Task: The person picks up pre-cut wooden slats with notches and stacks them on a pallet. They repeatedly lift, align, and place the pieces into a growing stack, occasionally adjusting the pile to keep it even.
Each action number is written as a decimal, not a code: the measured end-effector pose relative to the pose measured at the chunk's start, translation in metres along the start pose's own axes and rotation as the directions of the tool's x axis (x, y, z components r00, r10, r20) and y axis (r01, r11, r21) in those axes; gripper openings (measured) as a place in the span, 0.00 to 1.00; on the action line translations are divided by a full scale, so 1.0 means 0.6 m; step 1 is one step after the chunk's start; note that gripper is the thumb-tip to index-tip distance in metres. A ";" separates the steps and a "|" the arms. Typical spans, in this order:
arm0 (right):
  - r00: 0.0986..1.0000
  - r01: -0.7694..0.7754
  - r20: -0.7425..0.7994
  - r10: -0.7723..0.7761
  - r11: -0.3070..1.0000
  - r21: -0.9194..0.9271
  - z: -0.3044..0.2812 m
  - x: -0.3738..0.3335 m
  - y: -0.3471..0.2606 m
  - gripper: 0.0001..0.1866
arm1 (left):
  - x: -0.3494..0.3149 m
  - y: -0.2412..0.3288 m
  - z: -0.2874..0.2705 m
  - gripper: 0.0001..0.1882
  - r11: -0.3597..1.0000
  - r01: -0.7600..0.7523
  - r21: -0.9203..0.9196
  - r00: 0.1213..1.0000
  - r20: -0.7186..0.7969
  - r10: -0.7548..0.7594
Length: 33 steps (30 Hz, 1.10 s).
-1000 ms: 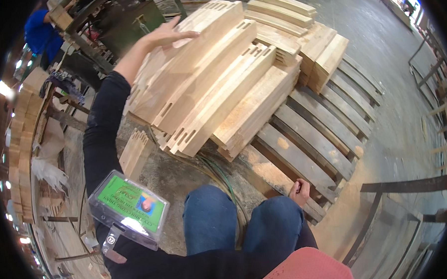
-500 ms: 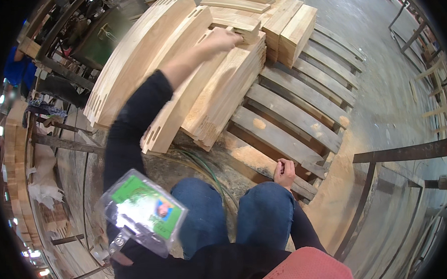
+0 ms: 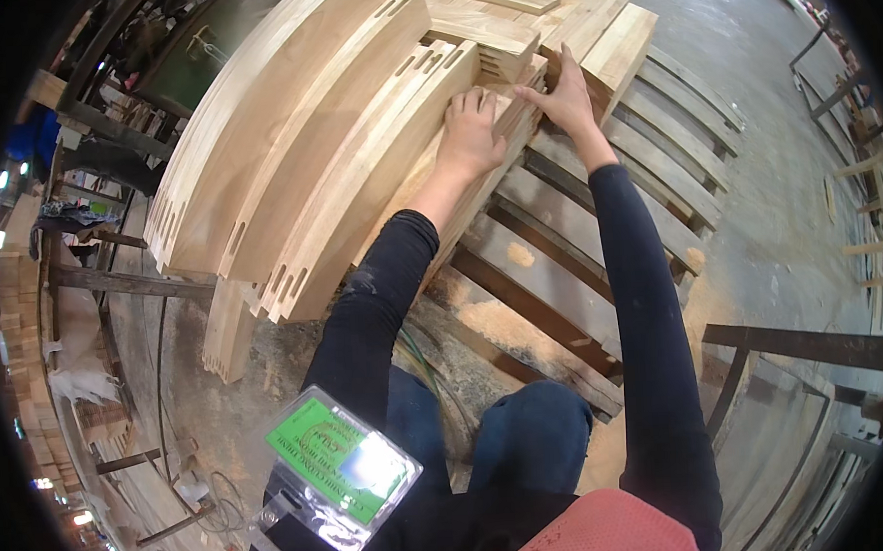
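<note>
My left hand (image 3: pixel 471 134) lies palm down on a long curved wooden piece (image 3: pixel 412 173), fingers spread across its top near the far end. My right hand (image 3: pixel 562 98) presses against the right side edge of the same stack, fingers apart, beside a bundle of short wooden blocks (image 3: pixel 598 32). Several more curved pieces with cut slots (image 3: pixel 288 144) lie stacked to the left on the slatted wooden pallet (image 3: pixel 559 260). Both my forearms are in black sleeves.
Sawdust covers the pallet slats and the concrete floor (image 3: pixel 754 213). A loose wooden piece (image 3: pixel 229 329) leans by the stack's near end. A green badge in a clear holder (image 3: pixel 341 467) hangs from my chest. Metal frames (image 3: pixel 799 348) stand at the right, stacked wood at the far left.
The view has closed in on the stack. My right hand came up from near my knee to the stack's side, and my left hand slid down onto the curved piece.
</note>
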State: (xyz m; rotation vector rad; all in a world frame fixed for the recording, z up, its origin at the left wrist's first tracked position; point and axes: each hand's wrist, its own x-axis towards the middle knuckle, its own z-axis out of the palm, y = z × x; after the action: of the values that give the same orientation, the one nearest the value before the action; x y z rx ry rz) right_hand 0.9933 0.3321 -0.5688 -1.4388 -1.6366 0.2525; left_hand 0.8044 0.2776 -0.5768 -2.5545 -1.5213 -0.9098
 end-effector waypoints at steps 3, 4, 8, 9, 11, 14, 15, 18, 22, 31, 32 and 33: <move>0.991 -0.055 0.118 0.060 0.998 -0.043 0.049 0.055 -0.010 0.69 | 0.000 0.001 -0.002 0.36 1.000 0.010 0.000 1.000 -0.013 -0.010; 0.991 -0.061 0.117 0.062 0.998 -0.009 0.062 0.059 -0.010 0.70 | -0.004 -0.001 -0.005 0.36 0.999 0.027 -0.017 1.000 0.002 -0.027; 0.988 -0.094 0.123 0.090 0.995 0.028 0.067 0.066 -0.001 0.71 | 0.002 0.000 -0.009 0.34 0.999 0.044 -0.014 0.999 0.015 -0.044; 0.983 -0.117 0.148 0.110 0.992 0.040 0.058 0.068 0.005 0.71 | 0.003 0.006 -0.007 0.34 0.998 0.052 -0.028 0.998 0.021 -0.051; 0.980 -0.134 0.160 0.120 0.988 0.080 0.045 0.056 -0.005 0.72 | -0.002 -0.001 -0.009 0.33 0.997 0.076 -0.020 0.996 0.047 -0.075; 0.988 -0.100 0.138 0.074 0.976 0.194 0.004 0.042 -0.003 0.72 | -0.002 -0.002 -0.007 0.33 0.998 0.053 -0.026 0.998 -0.030 -0.054; 0.985 -0.114 0.150 0.081 0.967 0.226 -0.015 0.035 0.002 0.72 | -0.001 0.000 -0.005 0.33 0.998 0.053 -0.037 0.998 -0.037 -0.054; 0.981 -0.160 0.154 0.121 0.947 0.278 -0.071 -0.003 0.014 0.71 | -0.001 -0.003 -0.007 0.32 0.998 0.055 -0.029 0.997 -0.053 -0.057; 0.974 -0.212 0.129 0.184 0.942 0.260 -0.147 -0.063 0.024 0.69 | -0.009 -0.006 -0.009 0.30 0.997 0.068 -0.045 0.995 -0.068 -0.071; 0.984 -0.167 -0.009 0.175 0.954 0.250 -0.287 -0.216 0.030 0.58 | 0.005 0.000 -0.034 0.24 0.927 0.158 -0.341 0.951 -0.200 -0.236; 0.985 -0.157 -0.034 0.168 0.964 0.214 -0.294 -0.244 0.026 0.57 | -0.003 0.030 -0.020 0.26 0.879 0.206 -0.429 0.935 -0.178 -0.306; 0.986 -0.146 -0.060 0.159 0.973 0.179 -0.300 -0.271 0.020 0.56 | -0.013 0.066 -0.006 0.27 0.822 0.251 -0.511 0.916 -0.149 -0.372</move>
State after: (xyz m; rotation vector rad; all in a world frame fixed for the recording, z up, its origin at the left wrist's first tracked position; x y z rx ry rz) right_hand 1.1161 0.1230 -0.5551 -1.4236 -1.4102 0.4154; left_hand 0.8319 0.2497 -0.5674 -2.3667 -1.8608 -1.7820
